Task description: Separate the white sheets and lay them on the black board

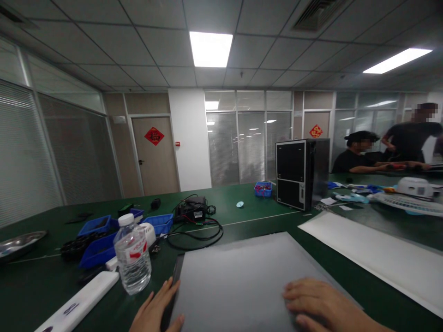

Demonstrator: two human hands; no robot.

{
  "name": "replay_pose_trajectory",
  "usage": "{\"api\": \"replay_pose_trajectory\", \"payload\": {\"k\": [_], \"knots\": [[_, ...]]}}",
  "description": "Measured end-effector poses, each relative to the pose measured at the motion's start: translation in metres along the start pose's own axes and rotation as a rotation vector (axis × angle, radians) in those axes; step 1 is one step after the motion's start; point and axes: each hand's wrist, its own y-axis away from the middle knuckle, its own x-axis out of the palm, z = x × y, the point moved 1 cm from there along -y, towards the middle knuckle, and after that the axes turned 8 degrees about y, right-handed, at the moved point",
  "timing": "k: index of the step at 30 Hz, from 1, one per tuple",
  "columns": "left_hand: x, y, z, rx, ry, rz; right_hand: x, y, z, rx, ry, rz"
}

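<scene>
- The panel (235, 276), grey and flat, lies on the green table (162, 265) right in front of the person, its near edge cut off by the frame
- A dark strip (177, 269) shows along the panel's left edge
- The left hand (157, 308) is at that edge, fingers spread along the strip and thumb wide apart from them, over the grey face; how firmly it presses, if at all, I cannot tell
- The right hand (318, 302) rests palm down on the panel's right part, fingers stretched out and close together, gripping nothing
- Left of the left hand stand a capped water bottle (133, 258), upright, and beside it a long white bar (81, 304) lying flat
- Behind the bottle are blue trays (100, 251) and, farther right, a black box (194, 210) with a looped cable (204, 242)
- A PC case (290, 175) stands upright beyond the panel, a blue basket (263, 190) just left of it
- A white sheet (374, 258) lies to the panel's right
- At far right, one person (349, 159) sits at the table and another (408, 138) stands behind
</scene>
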Motion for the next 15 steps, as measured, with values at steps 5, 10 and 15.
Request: {"api": "replay_pose_trajectory", "payload": {"k": [5,10,15], "knots": [[0.000,0.001,0.006,0.003,0.048,-0.010,0.009,0.005,-0.023,0.230,0.041,0.029],[0.006,-0.001,0.013,0.010,0.098,-0.044,0.014,0.014,-0.062,0.461,0.138,-0.023],[0.006,-0.001,0.014,0.039,0.117,-0.065,0.013,0.020,-0.082,0.706,0.253,-0.017]]}}
